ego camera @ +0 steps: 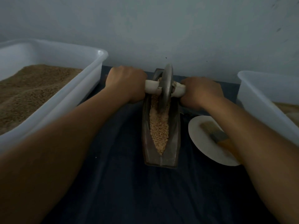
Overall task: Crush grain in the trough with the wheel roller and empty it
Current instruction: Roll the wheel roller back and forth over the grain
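Observation:
A dark metal boat-shaped trough point(146, 143) lies lengthwise on the dark cloth, pointing away from me. Pale crushed grain point(159, 130) fills its groove. A grey metal wheel roller point(166, 84) stands upright in the far half of the trough, its rim in the grain. A white axle handle point(152, 88) runs through the wheel. My left hand point(127, 83) grips the handle's left end. My right hand point(200, 91) grips its right end.
A large white plastic tub point(68, 97) holding brown ground grain stands at the left. Another white tub point(258, 97) stands at the right edge. A white plate point(200, 138) with a brush point(216, 135) lies right of the trough, partly under my right forearm. A pale wall rises close behind.

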